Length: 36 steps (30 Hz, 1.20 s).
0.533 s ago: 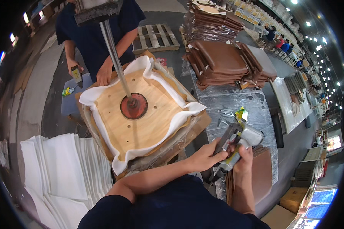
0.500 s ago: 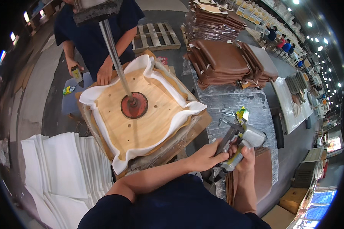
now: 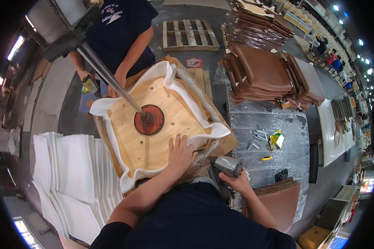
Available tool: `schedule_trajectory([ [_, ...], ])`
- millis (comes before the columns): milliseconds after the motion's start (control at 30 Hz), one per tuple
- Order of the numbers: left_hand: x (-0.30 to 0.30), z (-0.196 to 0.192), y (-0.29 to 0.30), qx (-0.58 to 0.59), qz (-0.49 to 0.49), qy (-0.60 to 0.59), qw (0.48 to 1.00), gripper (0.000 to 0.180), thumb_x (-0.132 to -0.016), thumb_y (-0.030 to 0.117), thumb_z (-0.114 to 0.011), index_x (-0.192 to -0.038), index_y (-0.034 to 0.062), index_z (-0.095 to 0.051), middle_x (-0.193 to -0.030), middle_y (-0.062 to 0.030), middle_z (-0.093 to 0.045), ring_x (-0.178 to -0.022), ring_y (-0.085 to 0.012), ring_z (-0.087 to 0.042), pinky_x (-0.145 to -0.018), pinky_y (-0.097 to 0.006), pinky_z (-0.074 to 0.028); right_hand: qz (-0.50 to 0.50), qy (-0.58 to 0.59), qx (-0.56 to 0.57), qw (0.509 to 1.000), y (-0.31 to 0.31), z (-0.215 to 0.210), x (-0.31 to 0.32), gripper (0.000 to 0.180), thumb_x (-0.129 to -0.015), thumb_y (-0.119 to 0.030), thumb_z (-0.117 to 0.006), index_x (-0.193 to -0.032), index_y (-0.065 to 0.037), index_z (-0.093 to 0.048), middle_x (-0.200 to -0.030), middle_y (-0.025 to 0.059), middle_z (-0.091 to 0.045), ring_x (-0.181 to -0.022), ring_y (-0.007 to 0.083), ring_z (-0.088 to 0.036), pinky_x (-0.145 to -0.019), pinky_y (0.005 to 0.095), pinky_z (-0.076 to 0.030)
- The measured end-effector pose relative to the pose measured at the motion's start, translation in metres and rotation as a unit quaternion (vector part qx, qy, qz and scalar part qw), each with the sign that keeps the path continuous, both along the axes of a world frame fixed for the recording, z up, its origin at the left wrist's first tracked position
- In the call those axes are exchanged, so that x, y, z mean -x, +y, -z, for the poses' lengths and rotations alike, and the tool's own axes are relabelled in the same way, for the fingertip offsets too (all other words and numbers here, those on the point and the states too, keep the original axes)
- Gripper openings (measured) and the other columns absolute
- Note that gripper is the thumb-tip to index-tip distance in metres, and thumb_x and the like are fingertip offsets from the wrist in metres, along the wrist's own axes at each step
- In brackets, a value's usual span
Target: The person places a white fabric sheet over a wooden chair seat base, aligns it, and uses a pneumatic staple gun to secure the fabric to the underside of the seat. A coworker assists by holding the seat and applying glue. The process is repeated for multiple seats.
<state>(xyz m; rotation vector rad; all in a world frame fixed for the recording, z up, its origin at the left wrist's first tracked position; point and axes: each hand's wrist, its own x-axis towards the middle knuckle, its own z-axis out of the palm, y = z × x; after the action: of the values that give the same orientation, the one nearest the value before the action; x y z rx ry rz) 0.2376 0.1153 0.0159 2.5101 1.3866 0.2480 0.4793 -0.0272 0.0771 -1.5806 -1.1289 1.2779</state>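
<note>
My left hand [image 3: 181,154] lies open, fingers outstretched, on the near right edge of a square plywood seat panel [image 3: 170,103]. White foam padding [image 3: 214,131] and a brown covering curl up around the panel. A red round press plate [image 3: 148,120] on a metal rod [image 3: 112,79] bears down on the panel's middle. My right hand [image 3: 236,181] is closed around the grip of a grey staple gun [image 3: 227,166], beside the panel's near right corner. The tool's nose is partly hidden against my body.
Across the panel, a co-worker holds another staple gun [image 3: 90,85] and rests a hand on the edge. The plastic-covered table [image 3: 245,118] at right bears staple strips [image 3: 257,139], a yellow-green box [image 3: 276,140], a yellow cutter [image 3: 266,158] and brown cushions [image 3: 259,70]. White foam sheets [image 3: 75,166] stand left.
My left hand has let go of the staple gun and moved left onto the panel's edge. My right hand has brought the gun down and left, toward the panel.
</note>
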Motion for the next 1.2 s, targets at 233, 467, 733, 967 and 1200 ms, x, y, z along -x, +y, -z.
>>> schedule_trajectory([
  [233,-0.002,0.011,0.018,0.011,-0.013,-0.065,0.998,0.029,-0.097,0.036,-0.079,-0.100,0.0073,-0.084,-0.143,-0.0170,-0.061,-0.152,-0.0424,-0.044,-0.129,-0.070,-0.025,-0.056,-0.033,-0.016,0.998,0.051,0.027,-0.006,0.056,-0.095,-0.027,-0.092,-0.138,0.002,-0.071,-0.117,0.0107,-0.080,-0.104,0.0188,-0.076,-0.093,0.0351,-0.061],
  [467,0.005,0.024,0.026,0.065,-0.057,-0.139,0.987,0.026,-0.096,0.034,-0.078,-0.097,0.0100,-0.088,-0.156,-0.0142,-0.057,-0.165,-0.0427,-0.030,-0.134,-0.070,-0.014,-0.057,0.034,0.131,0.989,0.094,0.013,0.003,0.034,-0.098,-0.020,-0.089,-0.117,0.002,-0.073,-0.085,0.0036,-0.073,-0.064,0.0111,-0.067,-0.058,0.0293,-0.055],
  [733,0.008,0.037,0.032,0.112,-0.079,-0.177,0.975,0.029,-0.098,0.037,-0.076,-0.097,0.0114,-0.089,-0.173,-0.0126,-0.046,-0.170,-0.0430,-0.019,-0.137,-0.066,-0.008,-0.108,-0.087,0.202,0.969,0.141,-0.008,0.037,0.029,-0.098,-0.024,-0.088,-0.104,0.001,-0.073,-0.070,0.0025,-0.069,-0.055,0.0109,-0.064,-0.051,0.0288,-0.050],
  [967,0.012,0.039,0.034,0.098,-0.067,-0.152,0.981,0.033,-0.096,0.042,-0.078,-0.103,0.0118,-0.090,-0.177,-0.0120,-0.043,-0.171,-0.0431,-0.018,-0.137,-0.066,-0.009,-0.109,-0.151,0.216,0.958,0.155,-0.003,0.050,0.029,-0.097,-0.025,-0.088,-0.103,0.000,-0.074,-0.070,0.0037,-0.070,-0.053,0.0114,-0.063,-0.047,0.0304,-0.049],
  [1200,0.026,0.022,0.020,0.111,-0.066,-0.099,0.987,0.040,-0.095,0.045,-0.079,-0.109,0.0088,-0.088,-0.175,-0.0135,-0.043,-0.170,-0.0438,-0.021,-0.137,-0.065,-0.013,-0.107,-0.163,0.183,0.964,0.155,-0.002,0.062,0.033,-0.096,-0.026,-0.089,-0.103,0.002,-0.074,-0.072,0.0041,-0.070,-0.052,0.0117,-0.063,-0.047,0.0316,-0.050],
])
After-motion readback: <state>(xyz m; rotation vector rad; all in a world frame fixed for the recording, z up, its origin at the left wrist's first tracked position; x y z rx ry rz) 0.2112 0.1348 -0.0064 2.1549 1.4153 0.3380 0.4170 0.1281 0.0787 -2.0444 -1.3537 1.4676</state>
